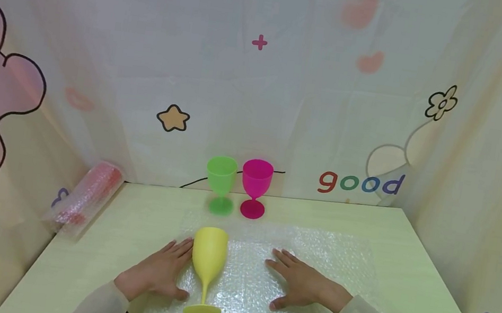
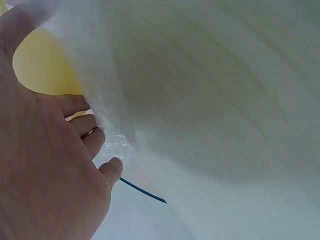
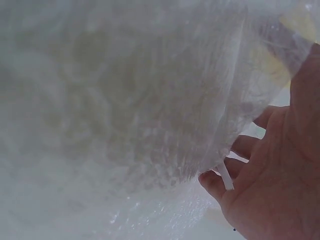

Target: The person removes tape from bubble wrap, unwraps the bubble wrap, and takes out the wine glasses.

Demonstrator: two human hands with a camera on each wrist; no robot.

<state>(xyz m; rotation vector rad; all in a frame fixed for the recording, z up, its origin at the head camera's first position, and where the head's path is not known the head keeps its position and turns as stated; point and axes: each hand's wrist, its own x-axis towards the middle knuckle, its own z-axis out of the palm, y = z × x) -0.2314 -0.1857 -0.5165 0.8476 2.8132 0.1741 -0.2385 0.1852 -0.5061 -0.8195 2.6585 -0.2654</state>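
Observation:
A yellow plastic goblet [image 1: 210,255] lies on its side on a sheet of clear bubble wrap [image 1: 246,289], its foot towards me. My left hand [image 1: 165,267] rests just left of the goblet, fingers extended, fingertips right at the bowl. Part of the yellow bowl [image 2: 42,65] shows past that palm in the left wrist view. On the right half of the sheet, my right hand [image 1: 302,284] lies palm down with its fingers spread and the thumb apart. The bubble wrap [image 3: 140,100] fills much of the right wrist view, close to the fingertips.
Behind the sheet a green goblet [image 1: 221,176] and a magenta goblet [image 1: 256,178] stand upright side by side. A roll of bubble wrap [image 1: 88,198] lies along the table's left edge. Printed curtains [image 1: 252,82] enclose the pale wooden table [image 1: 415,286] at the back and sides.

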